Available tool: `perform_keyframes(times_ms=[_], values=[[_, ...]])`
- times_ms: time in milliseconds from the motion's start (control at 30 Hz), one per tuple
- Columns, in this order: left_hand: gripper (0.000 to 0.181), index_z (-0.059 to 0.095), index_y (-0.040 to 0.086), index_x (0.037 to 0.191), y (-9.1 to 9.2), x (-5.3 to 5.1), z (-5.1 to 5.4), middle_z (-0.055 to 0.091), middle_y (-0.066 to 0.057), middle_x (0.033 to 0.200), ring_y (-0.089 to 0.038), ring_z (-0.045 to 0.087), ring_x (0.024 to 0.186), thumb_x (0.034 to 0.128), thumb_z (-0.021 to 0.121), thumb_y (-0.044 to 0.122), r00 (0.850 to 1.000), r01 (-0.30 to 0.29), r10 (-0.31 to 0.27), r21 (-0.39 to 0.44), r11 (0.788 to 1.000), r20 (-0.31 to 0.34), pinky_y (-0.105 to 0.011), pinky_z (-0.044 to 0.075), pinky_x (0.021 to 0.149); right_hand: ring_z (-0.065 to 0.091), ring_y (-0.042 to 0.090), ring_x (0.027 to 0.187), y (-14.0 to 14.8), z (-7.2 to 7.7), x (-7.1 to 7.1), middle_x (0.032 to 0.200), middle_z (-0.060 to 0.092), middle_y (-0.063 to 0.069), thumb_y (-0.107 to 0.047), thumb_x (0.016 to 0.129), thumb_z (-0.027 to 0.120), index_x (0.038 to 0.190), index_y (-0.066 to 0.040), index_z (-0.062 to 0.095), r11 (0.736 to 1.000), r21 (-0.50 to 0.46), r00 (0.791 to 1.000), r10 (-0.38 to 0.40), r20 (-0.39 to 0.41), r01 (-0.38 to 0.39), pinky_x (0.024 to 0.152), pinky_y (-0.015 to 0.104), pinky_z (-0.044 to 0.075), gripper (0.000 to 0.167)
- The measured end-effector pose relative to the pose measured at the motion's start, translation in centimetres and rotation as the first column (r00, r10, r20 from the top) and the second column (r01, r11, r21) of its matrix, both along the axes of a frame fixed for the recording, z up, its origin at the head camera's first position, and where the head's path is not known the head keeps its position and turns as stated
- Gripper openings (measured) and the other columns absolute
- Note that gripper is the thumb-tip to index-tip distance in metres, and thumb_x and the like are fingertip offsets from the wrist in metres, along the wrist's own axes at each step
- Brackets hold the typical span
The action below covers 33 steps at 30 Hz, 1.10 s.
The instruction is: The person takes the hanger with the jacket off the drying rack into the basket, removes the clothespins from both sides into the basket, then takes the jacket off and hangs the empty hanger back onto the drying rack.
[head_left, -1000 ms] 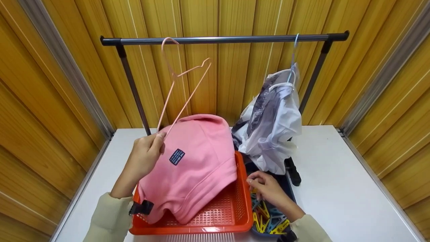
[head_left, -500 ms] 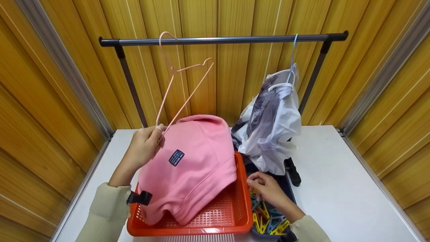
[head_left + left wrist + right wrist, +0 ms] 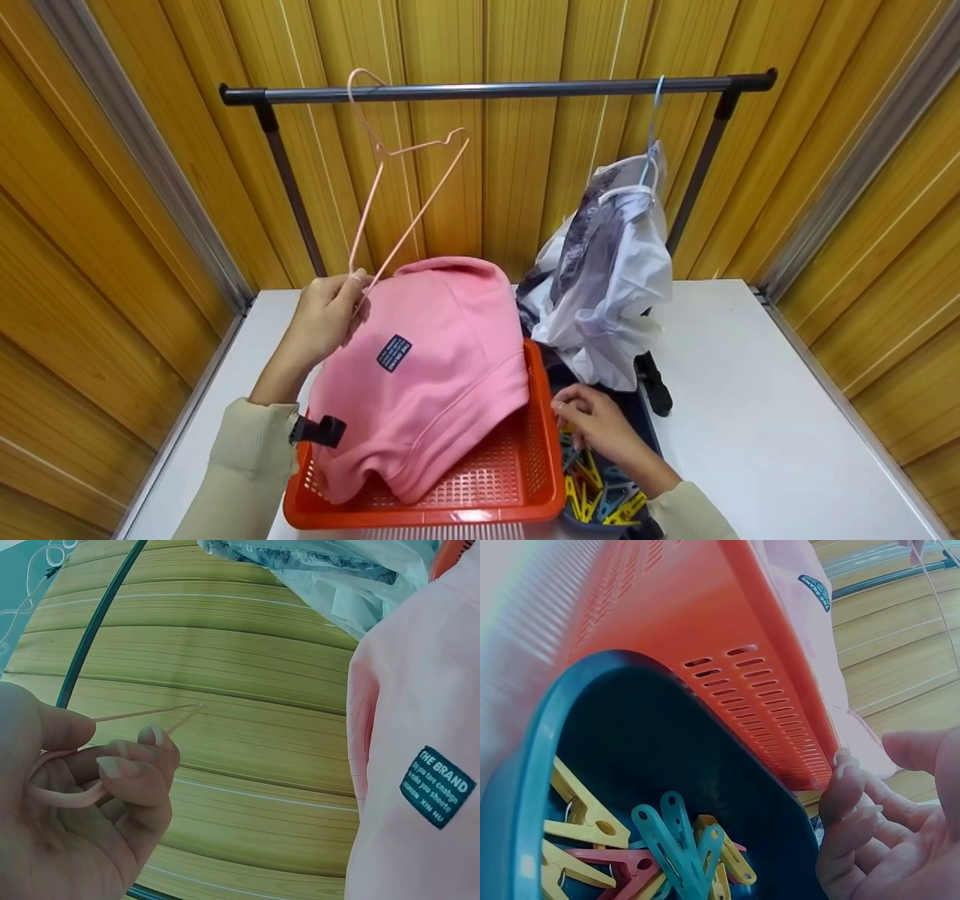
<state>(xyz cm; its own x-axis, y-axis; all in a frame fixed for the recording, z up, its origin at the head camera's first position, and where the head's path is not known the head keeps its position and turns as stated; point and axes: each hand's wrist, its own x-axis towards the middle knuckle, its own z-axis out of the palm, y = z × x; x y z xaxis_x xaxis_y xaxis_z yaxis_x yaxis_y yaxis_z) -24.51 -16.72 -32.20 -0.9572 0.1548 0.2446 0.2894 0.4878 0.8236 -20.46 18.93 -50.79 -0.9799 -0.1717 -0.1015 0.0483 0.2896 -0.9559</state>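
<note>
In the head view, my left hand (image 3: 326,315) grips one end of a pink clothes hanger (image 3: 420,217), raised at the left of the rack. Its hook is up near the rail, and I cannot tell whether it touches. The left wrist view shows the fingers curled round the hanger's end. A pink sweatshirt (image 3: 442,337) with a dark label lies in a red basket (image 3: 551,472), just right of that hand. My right hand (image 3: 600,424) holds nothing and hovers by the basket's right rim, its fingers loosely bent, above a dark blue bin (image 3: 630,697) of clothespins (image 3: 682,847).
A black rack rail (image 3: 487,91) crosses the back. At its right a white and grey garment (image 3: 622,277) hangs on a light blue hanger (image 3: 657,112), draping over the bin's far end. A black rack foot (image 3: 654,386) sits on the white table (image 3: 772,420). Wood-patterned panels surround it.
My left hand has risen slightly with the pink hanger, whose hook has shifted up and left. The right hand has stayed where it was.
</note>
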Motion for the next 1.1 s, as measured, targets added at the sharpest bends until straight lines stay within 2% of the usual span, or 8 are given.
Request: perform_keyframes(times_ms=[133,300,433,567,667,867,1000,1100], values=[[0.042,0.062,-0.004,0.084,0.2,0.2,0.3,0.051,-0.015,0.059,-0.001,0.037,0.035,0.1054,0.033,0.018,0.999,-0.005,0.004,0.013,1.0,0.038,-0.018,0.034,0.037,0.047,0.012,0.047,0.0,0.1,0.2,0.077,0.061,0.009,-0.023,0.095,0.061,0.109,0.003,0.057,1.0,-0.014,1.0,-0.004,0.002,0.004,0.047,0.027,0.046,0.03],[0.046,0.061,-0.002,0.081,-0.3,-1.1,-1.3,0.053,-0.012,0.06,-0.007,0.041,0.038,0.1056,0.034,0.025,0.997,-0.01,0.007,0.035,0.999,0.072,-0.02,0.035,0.038,0.047,0.013,0.048,0.0,0.0,0.2,0.077,0.061,0.009,-0.025,0.094,0.061,0.108,0.002,0.057,1.0,-0.008,1.0,-0.01,0.013,0.01,0.048,0.028,0.047,0.03],[0.044,0.066,0.0,0.095,-0.9,-2.1,-2.3,0.057,-0.006,0.063,-0.009,0.043,0.041,0.1049,0.036,0.031,0.996,0.01,-0.014,0.045,0.999,0.091,-0.023,0.04,0.039,0.047,0.016,0.05,-0.1,0.0,0.2,0.078,0.061,0.009,-0.026,0.094,0.061,0.107,0.0,0.058,1.0,0.001,1.0,-0.012,0.017,0.012,0.049,0.03,0.048,0.03],[0.043,0.065,0.002,0.114,-1.3,-2.3,-2.4,0.063,-0.004,0.069,-0.009,0.045,0.043,0.1043,0.038,0.034,0.989,0.037,-0.047,0.067,0.997,0.142,-0.025,0.043,0.041,0.048,0.017,0.049,-0.1,0.2,0.2,0.078,0.062,0.011,-0.027,0.094,0.062,0.107,0.0,0.058,1.0,0.009,1.0,-0.01,0.012,0.01,0.049,0.031,0.049,0.03],[0.044,0.064,0.002,0.118,-1.4,-2.4,-2.4,0.065,-0.003,0.069,-0.009,0.047,0.044,0.1038,0.039,0.036,0.983,0.044,-0.057,0.08,0.996,0.175,-0.024,0.044,0.042,0.048,0.017,0.049,-0.1,0.3,0.1,0.077,0.062,0.011,-0.028,0.094,0.063,0.107,-0.001,0.059,1.0,0.011,1.0,-0.014,0.016,0.014,0.049,0.03,0.048,0.03],[0.038,0.064,0.002,0.113,-1.7,-2.5,-2.7,0.069,-0.005,0.077,-0.012,0.055,0.049,0.1019,0.046,0.034,0.986,-0.03,0.015,0.09,0.996,0.164,-0.026,0.05,0.046,0.048,0.012,0.047,-0.4,0.7,-0.1,0.078,0.062,0.01,-0.027,0.094,0.062,0.107,0.0,0.058,1.0,0.018,1.0,-0.017,0.005,0.017,0.048,0.028,0.047,0.03],[0.035,0.065,0.004,0.107,-2.2,-2.5,-3.2,0.072,-0.013,0.086,-0.016,0.062,0.052,0.1005,0.049,0.035,0.988,-0.08,0.074,0.04,0.996,0.137,-0.028,0.054,0.052,0.049,0.012,0.048,-0.7,0.7,-0.3,0.081,0.063,0.013,-0.027,0.094,0.062,0.107,-0.002,0.059,0.999,0.036,1.0,-0.03,0.008,0.03,0.049,0.03,0.048,0.028],[0.033,0.065,0.008,0.109,-2.6,-2.4,-3.6,0.072,-0.016,0.092,-0.017,0.064,0.055,0.1001,0.05,0.036,0.985,-0.104,0.103,0.004,0.995,0.138,-0.029,0.056,0.055,0.05,0.015,0.049,-0.9,0.8,-0.4,0.084,0.064,0.014,-0.029,0.094,0.062,0.107,-0.004,0.059,0.998,0.041,0.999,-0.04,0.022,0.039,0.05,0.031,0.049,0.029]])
